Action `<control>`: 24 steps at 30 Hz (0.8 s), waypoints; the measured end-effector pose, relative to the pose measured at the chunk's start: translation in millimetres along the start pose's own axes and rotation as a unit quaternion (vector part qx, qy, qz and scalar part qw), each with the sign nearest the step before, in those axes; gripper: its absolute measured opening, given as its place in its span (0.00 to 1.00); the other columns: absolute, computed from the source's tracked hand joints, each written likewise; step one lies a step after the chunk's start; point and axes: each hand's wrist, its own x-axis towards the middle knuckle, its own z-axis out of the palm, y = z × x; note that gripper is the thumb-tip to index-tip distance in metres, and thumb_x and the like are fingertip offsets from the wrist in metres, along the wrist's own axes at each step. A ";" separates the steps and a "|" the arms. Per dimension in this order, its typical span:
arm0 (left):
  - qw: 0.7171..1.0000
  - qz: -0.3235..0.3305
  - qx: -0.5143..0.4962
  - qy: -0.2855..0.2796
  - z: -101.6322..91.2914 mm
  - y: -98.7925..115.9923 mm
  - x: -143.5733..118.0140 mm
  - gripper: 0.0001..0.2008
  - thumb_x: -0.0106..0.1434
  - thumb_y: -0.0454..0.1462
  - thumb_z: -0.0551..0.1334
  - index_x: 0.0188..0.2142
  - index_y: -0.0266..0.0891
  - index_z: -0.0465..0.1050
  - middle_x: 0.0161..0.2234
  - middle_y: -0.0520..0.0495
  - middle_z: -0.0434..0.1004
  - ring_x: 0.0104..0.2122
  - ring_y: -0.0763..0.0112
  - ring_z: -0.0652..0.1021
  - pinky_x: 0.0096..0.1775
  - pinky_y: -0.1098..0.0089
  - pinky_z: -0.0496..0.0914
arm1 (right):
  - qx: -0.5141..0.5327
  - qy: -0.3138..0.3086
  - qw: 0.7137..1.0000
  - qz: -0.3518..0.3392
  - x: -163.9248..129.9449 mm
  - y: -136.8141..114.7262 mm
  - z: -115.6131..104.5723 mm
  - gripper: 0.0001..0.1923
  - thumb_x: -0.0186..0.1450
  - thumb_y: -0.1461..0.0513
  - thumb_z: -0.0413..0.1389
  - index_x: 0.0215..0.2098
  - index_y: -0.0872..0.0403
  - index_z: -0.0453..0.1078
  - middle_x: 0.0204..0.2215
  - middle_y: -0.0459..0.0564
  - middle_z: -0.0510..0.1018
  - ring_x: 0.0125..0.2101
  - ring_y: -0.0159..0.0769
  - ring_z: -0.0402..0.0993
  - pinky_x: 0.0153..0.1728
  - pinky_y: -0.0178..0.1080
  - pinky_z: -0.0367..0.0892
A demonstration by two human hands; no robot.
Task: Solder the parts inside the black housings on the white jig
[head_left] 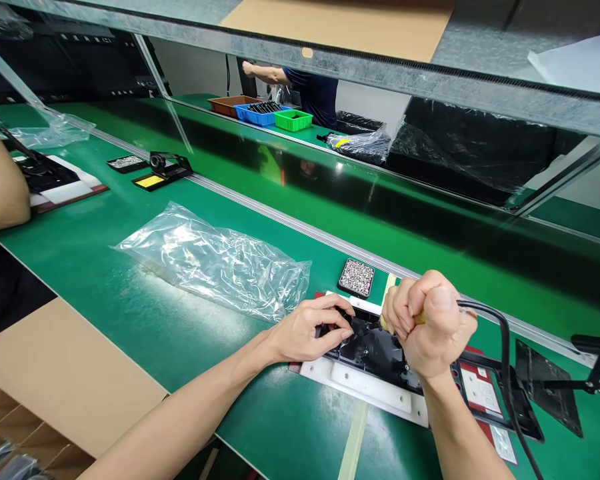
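Observation:
A black plastic panel with small posts lies in a white fixture on the green bench. My left hand reaches over the panel's left end, thumb and fingers bent together at a small dark part that I cannot make out. My right hand is wrapped in a fist around the yellow handle of a soldering iron, above the panel's right half. Its black cord runs from the top of the fist down to the right. The iron's tip is hidden. A tray of small metal pieces stands just behind the fixture.
A clear plastic bag lies left of the fixture. On the right are a black frame and a black stand. Another person's arm is at the far left. A metal shelf crosses overhead.

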 end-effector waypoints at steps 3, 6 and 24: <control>1.000 -0.001 0.000 0.002 0.0 0.2 -0.1 0.07 0.72 0.34 0.64 0.40 0.37 0.83 0.50 0.41 0.79 0.48 0.63 0.82 0.53 0.64 0.74 | -0.002 -0.026 0.999 0.027 2.6 -5.1 -3.0 0.22 0.73 0.55 0.57 0.24 0.53 0.60 0.15 0.40 0.59 0.14 0.26 0.54 0.15 0.31 0.54; 1.000 0.001 0.004 0.002 -0.2 0.7 0.0 0.08 0.72 0.34 0.64 0.40 0.37 0.83 0.49 0.40 0.80 0.48 0.63 0.81 0.52 0.64 0.75 | -0.023 -0.050 0.995 0.082 5.9 -12.3 -8.7 0.21 0.74 0.56 0.55 0.25 0.53 0.61 0.18 0.42 0.62 0.18 0.29 0.59 0.20 0.35 0.61; 1.000 0.005 -0.016 -0.001 -1.1 2.8 -0.1 0.07 0.72 0.32 0.64 0.41 0.36 0.83 0.49 0.40 0.79 0.48 0.64 0.81 0.51 0.66 0.74 | -0.103 0.035 0.993 0.056 13.0 -18.1 0.7 0.23 0.74 0.56 0.59 0.24 0.54 0.62 0.18 0.42 0.64 0.18 0.28 0.63 0.21 0.34 0.63</control>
